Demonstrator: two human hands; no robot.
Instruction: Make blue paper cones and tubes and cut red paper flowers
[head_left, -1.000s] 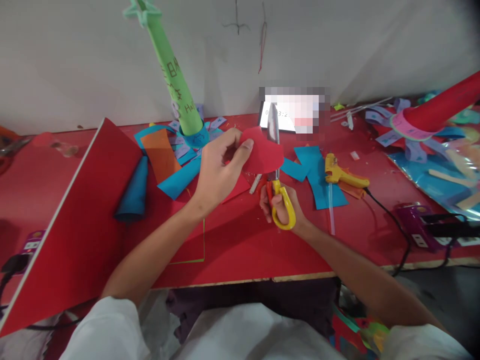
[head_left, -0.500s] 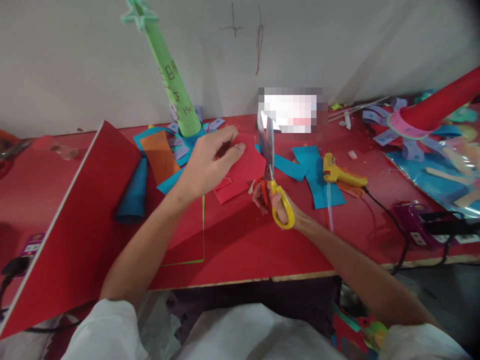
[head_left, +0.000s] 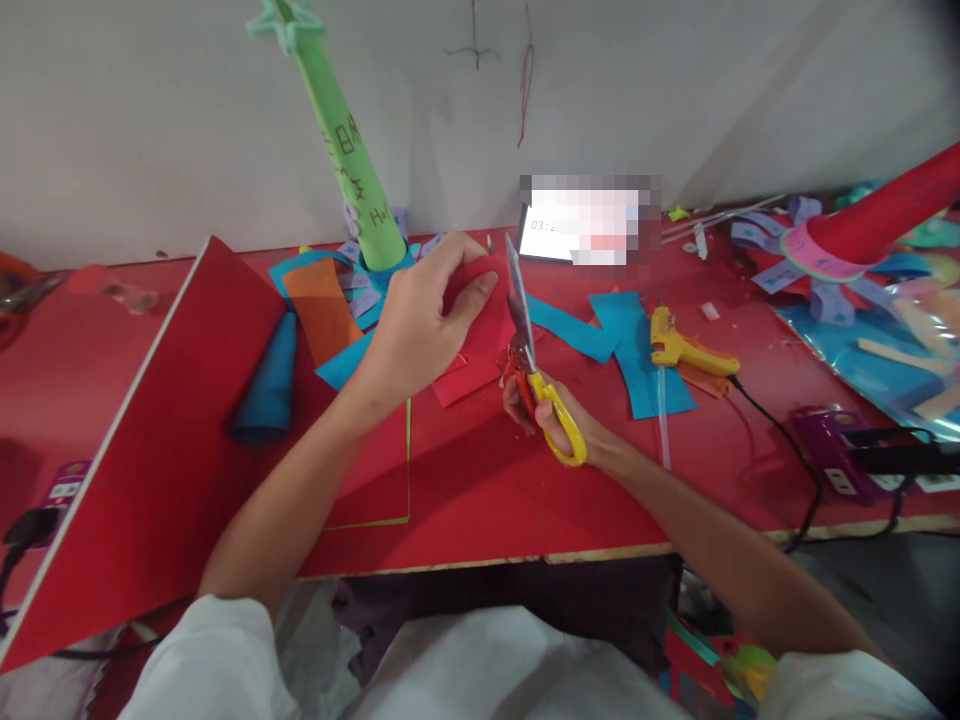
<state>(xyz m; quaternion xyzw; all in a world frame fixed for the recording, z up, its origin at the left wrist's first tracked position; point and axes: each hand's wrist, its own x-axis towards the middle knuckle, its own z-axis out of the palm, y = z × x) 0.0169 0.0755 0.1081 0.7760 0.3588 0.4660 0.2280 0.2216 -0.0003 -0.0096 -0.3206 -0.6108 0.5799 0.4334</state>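
Note:
My left hand (head_left: 435, 320) pinches a piece of red paper (head_left: 491, 315) between thumb and fingers, above the red table. In my right hand (head_left: 559, 415) is a pair of scissors (head_left: 523, 315) with one yellow and one red handle, its blades pointing up and away from me. The blades stand at the right edge of the red paper. Whether the paper lies between them I cannot tell. Another piece of red paper (head_left: 454, 385) lies below, partly covered by my left hand and the held sheet.
A green paper cone (head_left: 352, 165) stands at the back left. Blue paper strips (head_left: 574, 330) and a yellow glue gun (head_left: 690, 348) with a cord lie to the right. A red board (head_left: 142, 440) leans at the left beside a blue roll (head_left: 266, 385). A lit screen (head_left: 581, 225) stands at the back.
The scissors have tilted to the left and their blades have come to the paper's right edge. My left hand has risen slightly, and the red paper looks more bent.

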